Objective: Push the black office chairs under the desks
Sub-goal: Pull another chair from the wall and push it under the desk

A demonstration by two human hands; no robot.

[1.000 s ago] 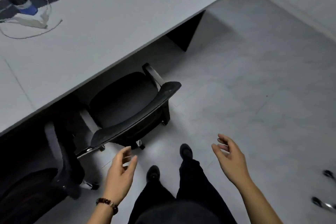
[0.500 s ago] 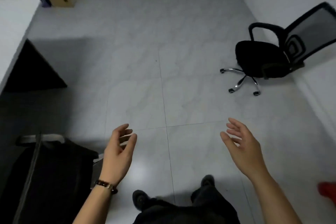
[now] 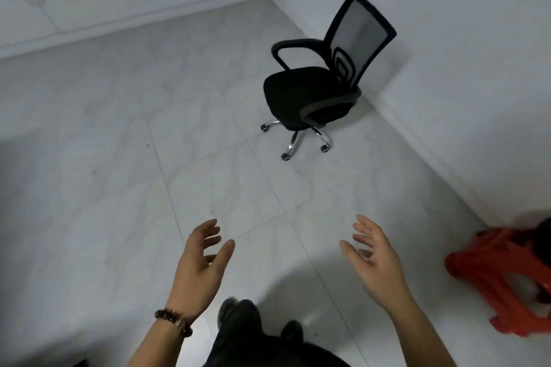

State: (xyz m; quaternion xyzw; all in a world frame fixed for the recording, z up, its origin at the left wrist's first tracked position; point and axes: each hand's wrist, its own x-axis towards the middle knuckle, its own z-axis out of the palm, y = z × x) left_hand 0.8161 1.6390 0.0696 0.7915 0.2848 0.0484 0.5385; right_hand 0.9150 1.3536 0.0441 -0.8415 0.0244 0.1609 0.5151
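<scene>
Black office chair [image 3: 298, 95] well ahead of both hands, far beyond fingertips, roughly in line with gap between them, untouched. Left hand [image 3: 199, 265] raised, palm turned inward, fingers loosely spread, holding nothing; beaded bracelet [image 3: 174, 320] on its wrist. Right hand [image 3: 375, 259] likewise raised, fingers relaxed and apart, empty. Chair upright on tiled floor [image 3: 119, 158], mesh backrest close to wall [image 3: 477, 39], curved armrests, black padded seat, chrome star base on castors. Red plastic stool [image 3: 501, 277] just right of right hand.
</scene>
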